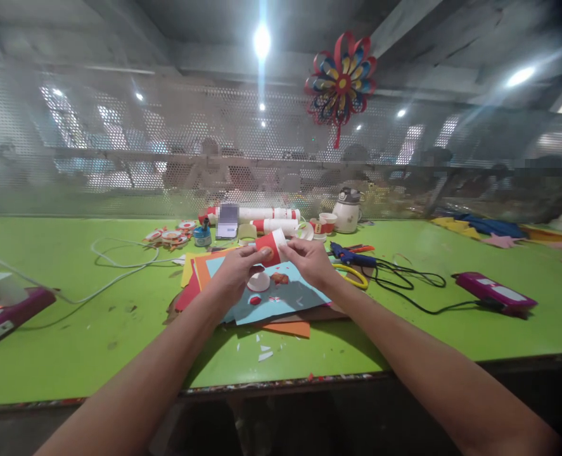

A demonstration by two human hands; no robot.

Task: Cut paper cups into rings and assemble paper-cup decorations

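Both of my hands meet over a stack of coloured paper sheets (287, 301) on the green table (95, 316). My left hand (237, 269) and my right hand (312, 259) pinch a small red paper cup with a white rim (271, 247) between their fingertips, held tilted just above the sheets. A small orange round piece sits on the cup's side. Under the hands lie a white paper disc (258, 282) and small red scraps on the light blue top sheet.
Yellow-handled scissors (354, 275) and a blue glue gun (351, 256) with a black cable lie right of the hands. Red-and-white paper rolls (266, 218), a white jar (347, 212) and pink devices (494, 292) stand around. A mesh screen backs the table; a paper pinwheel (340, 79) hangs above.
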